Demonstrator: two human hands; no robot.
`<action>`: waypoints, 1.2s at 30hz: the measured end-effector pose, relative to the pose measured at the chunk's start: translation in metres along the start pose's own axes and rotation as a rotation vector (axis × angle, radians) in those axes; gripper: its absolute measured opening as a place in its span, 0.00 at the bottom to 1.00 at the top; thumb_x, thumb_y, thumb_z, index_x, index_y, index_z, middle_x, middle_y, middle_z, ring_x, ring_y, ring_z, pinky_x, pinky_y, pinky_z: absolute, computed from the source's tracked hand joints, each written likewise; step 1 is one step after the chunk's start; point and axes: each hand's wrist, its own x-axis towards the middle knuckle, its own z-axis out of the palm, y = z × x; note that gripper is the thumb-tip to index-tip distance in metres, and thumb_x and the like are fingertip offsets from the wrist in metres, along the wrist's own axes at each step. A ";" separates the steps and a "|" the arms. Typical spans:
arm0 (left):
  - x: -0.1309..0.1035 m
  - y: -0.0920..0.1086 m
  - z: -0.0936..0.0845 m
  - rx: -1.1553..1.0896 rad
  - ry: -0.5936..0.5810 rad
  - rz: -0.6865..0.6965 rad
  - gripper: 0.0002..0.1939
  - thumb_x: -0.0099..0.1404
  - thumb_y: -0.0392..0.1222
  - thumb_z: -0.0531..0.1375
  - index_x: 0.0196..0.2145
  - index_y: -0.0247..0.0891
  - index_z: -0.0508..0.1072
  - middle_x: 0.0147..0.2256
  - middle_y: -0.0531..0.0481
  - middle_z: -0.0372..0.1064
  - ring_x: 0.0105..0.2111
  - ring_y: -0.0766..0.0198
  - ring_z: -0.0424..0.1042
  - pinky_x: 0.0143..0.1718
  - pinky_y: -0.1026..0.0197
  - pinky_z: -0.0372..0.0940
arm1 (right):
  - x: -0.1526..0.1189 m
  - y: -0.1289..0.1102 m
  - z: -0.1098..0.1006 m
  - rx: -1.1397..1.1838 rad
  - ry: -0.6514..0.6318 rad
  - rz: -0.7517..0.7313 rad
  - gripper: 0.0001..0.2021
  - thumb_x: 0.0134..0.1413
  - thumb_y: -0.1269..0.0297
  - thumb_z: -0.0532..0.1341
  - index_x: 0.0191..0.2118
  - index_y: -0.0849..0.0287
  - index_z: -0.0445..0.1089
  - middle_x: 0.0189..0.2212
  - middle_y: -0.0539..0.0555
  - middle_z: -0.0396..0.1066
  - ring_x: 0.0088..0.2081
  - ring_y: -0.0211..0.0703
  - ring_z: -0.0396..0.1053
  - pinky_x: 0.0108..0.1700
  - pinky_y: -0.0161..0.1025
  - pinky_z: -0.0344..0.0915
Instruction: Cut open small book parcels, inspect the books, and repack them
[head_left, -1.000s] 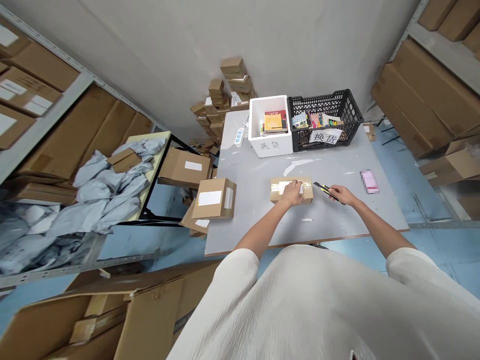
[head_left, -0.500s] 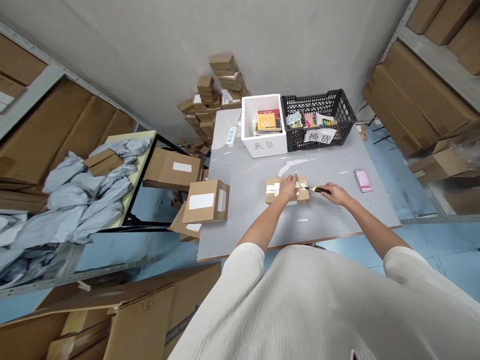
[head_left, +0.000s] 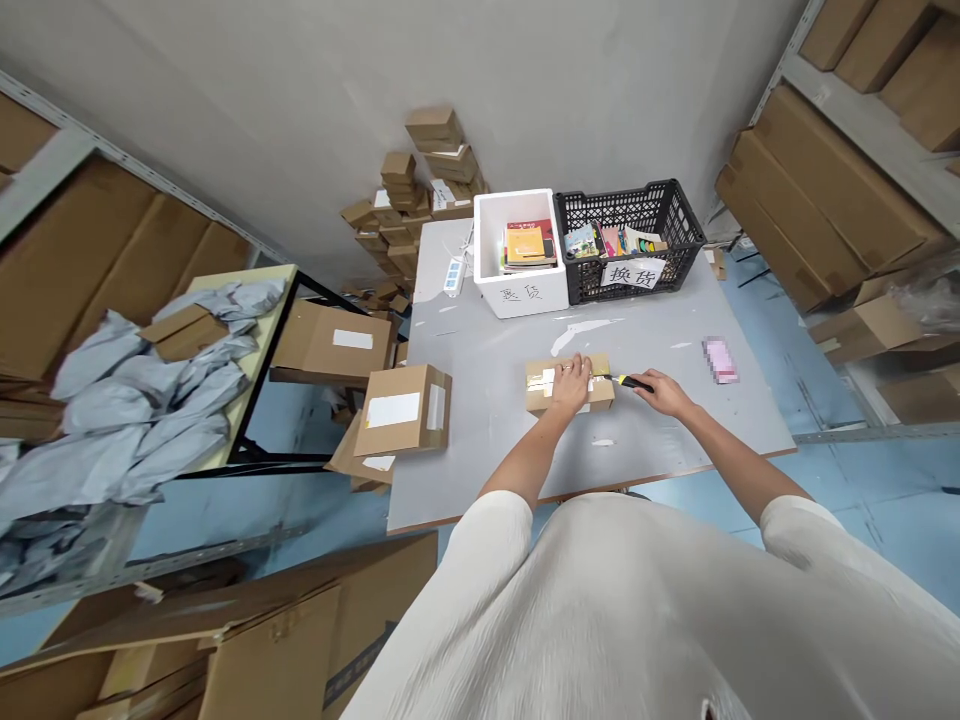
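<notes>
A small taped cardboard box [head_left: 537, 392] lies on the grey table [head_left: 495, 440] in front of me. My left hand [head_left: 572, 382] rests flat on its top, fingers stretched out and pressing it down. In my right hand [head_left: 664, 391] is a yellow-and-black utility knife [head_left: 636, 383], the fingers wrapped round its handle. Its blade points left and meets the tape near the box's right end. Part of the box top is hidden beneath my left hand.
At the table's back stand a white foam box [head_left: 523, 297] and a black crate [head_left: 630, 268], both holding books. A larger carton [head_left: 390, 440] is at the left edge. A pink blurred item [head_left: 720, 360] lies right. A power strip [head_left: 454, 276] sits back left.
The view has shifted slightly. My left hand stays on the box, and the knife still touches the tape near the right end, with little visible movement.
</notes>
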 end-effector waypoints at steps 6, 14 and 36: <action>-0.001 0.000 0.004 0.080 0.025 0.007 0.32 0.79 0.37 0.42 0.76 0.37 0.58 0.77 0.33 0.52 0.71 0.42 0.58 0.69 0.38 0.51 | 0.010 0.007 -0.006 -0.003 -0.015 -0.049 0.21 0.74 0.57 0.60 0.67 0.48 0.76 0.52 0.59 0.78 0.52 0.55 0.77 0.54 0.46 0.73; -0.005 -0.003 0.009 0.059 0.053 0.014 0.30 0.80 0.39 0.41 0.75 0.39 0.60 0.77 0.34 0.53 0.70 0.42 0.59 0.68 0.38 0.52 | 0.011 0.014 0.003 -0.005 0.037 -0.088 0.22 0.74 0.56 0.59 0.67 0.48 0.76 0.54 0.60 0.78 0.54 0.57 0.76 0.56 0.48 0.73; -0.007 -0.005 0.013 0.078 0.076 0.031 0.30 0.80 0.38 0.42 0.74 0.39 0.62 0.76 0.34 0.55 0.70 0.43 0.61 0.67 0.38 0.54 | 0.019 0.041 -0.005 0.004 0.136 -0.133 0.25 0.74 0.48 0.53 0.65 0.51 0.76 0.56 0.64 0.78 0.56 0.64 0.73 0.59 0.58 0.68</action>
